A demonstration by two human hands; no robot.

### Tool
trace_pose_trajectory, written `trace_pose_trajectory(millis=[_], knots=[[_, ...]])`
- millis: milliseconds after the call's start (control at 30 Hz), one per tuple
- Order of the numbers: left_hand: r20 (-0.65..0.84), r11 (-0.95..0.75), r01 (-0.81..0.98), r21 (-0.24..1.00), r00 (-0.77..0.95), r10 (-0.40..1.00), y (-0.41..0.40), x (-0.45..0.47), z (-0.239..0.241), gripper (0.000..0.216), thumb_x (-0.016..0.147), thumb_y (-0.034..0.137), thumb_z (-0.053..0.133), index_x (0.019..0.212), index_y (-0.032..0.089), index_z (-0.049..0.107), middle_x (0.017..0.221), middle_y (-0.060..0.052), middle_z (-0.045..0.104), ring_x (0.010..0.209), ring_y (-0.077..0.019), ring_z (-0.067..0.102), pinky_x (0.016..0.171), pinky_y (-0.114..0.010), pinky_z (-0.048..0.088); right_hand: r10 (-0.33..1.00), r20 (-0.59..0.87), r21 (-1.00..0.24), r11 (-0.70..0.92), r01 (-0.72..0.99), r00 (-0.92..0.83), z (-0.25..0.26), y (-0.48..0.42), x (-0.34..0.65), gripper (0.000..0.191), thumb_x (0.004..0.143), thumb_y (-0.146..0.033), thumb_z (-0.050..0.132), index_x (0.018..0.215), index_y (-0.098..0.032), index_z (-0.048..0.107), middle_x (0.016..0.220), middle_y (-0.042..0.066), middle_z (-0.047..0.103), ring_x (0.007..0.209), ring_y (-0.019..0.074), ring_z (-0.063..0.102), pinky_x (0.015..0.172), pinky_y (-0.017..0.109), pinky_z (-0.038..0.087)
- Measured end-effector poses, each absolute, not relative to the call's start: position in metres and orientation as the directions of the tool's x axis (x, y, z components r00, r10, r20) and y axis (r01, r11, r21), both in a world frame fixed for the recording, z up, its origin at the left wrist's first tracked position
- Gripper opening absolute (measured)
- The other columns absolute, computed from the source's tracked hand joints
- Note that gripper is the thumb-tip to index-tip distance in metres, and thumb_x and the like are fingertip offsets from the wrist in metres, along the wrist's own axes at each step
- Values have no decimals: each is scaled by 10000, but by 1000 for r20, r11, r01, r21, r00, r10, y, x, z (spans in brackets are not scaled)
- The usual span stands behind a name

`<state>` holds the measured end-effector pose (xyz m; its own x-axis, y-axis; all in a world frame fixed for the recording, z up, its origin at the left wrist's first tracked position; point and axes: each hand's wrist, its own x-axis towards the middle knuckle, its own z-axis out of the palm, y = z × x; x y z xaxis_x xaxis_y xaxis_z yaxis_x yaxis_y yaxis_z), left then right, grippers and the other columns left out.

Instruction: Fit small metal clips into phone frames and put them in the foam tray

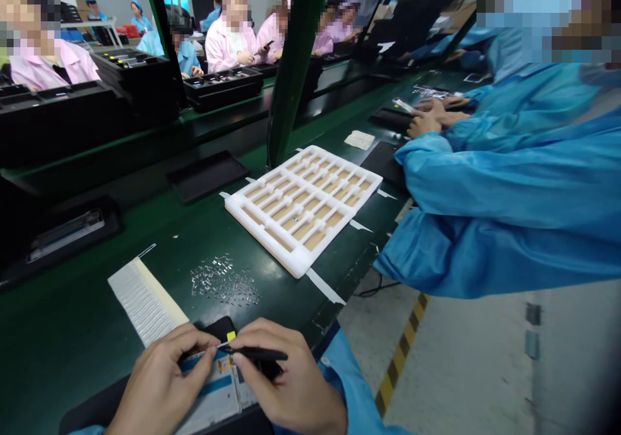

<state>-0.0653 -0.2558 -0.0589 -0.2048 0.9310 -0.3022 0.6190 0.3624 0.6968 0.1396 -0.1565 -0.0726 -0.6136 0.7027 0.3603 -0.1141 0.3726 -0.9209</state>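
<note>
At the bottom of the view, a flat silver phone-like assembly (208, 409) with blue strips and an orange-edged patch lies on a black tray (80, 415). My left hand (162, 377) is over its left side, thumb and forefinger pinched at the upper edge; what is between them is too small to make out. My right hand (295, 373) grips slim black tweezers (264, 353), their tip close to my left fingertips. A yellow tab (231, 336) shows beside that tip. Just beyond my hands, many tiny shiny metal pieces (226, 281) lie scattered.
A sheet of thin white strips (145, 299) lies left of the pieces. Further off is a white foam tray with slots (303, 209), and a black tray (207, 176). A green post (295, 73) rises behind. At right, a co-worker's blue sleeve (509, 189) borders the bench.
</note>
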Motion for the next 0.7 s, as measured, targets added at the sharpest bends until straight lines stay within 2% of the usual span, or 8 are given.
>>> trace_pose_trajectory(millis=[100,200,333,433,533,600,633,700], knots=[[-241,286,671,684,-162,957,-256,-67,-57,323,1080,540,527,1055,344,782,999,31,774,940,-157,755,827,-253,562,665,380,-906,407,-114,-643,-73,-156,141,210,961,-83,687,1115,-106,829,1019,155,809,926,223,803,848,287,656],[-77,69,768,637,-26,997,-257,-73,-51,274,1116,421,501,1183,345,755,1044,31,794,952,-133,779,812,-203,594,642,392,-893,436,-107,-659,-72,-155,143,212,988,-94,667,1133,-93,821,1039,167,799,942,222,797,865,287,655],[206,-218,891,398,145,968,-261,-78,-43,280,1132,335,478,1208,290,744,949,16,814,831,-139,793,731,-193,624,645,365,-907,408,-101,-672,-71,-157,143,216,990,-106,660,1135,-93,820,1042,166,794,945,224,795,862,282,654],[284,-304,924,232,234,930,-265,-76,-40,382,1152,330,402,1109,238,770,824,1,789,711,-154,766,675,-223,633,646,351,-904,422,-66,-677,-71,-162,140,225,988,-105,651,1138,-103,820,1042,161,791,956,232,790,877,292,648],[230,-265,933,243,210,950,-262,-86,-37,366,1149,377,435,1120,264,782,886,14,817,772,-139,782,725,-202,631,677,317,-912,410,-17,-665,-69,-164,138,224,981,-107,645,1100,-136,832,1027,139,794,942,230,790,868,292,640],[171,-131,962,239,91,981,-252,-108,-36,374,1129,490,462,1137,315,793,1016,30,844,902,-140,805,828,-204,633,697,297,-928,371,-25,-652,-68,-163,138,203,965,-126,660,1058,-147,840,995,125,798,888,221,793,817,279,638],[149,-44,976,212,12,989,-244,-123,-37,420,1112,551,448,1133,323,800,1073,23,846,972,-161,807,886,-233,634,710,291,-936,350,-37,-642,-68,-161,138,191,955,-137,671,1041,-147,841,973,119,800,855,216,793,788,275,637],[153,114,984,136,-134,979,-224,-158,-39,533,1087,577,386,1122,260,813,1155,-58,831,1068,-253,792,946,-356,638,745,294,-945,321,-64,-599,-68,-158,141,173,938,-154,688,1023,-148,839,942,113,803,820,215,793,756,274,634]])
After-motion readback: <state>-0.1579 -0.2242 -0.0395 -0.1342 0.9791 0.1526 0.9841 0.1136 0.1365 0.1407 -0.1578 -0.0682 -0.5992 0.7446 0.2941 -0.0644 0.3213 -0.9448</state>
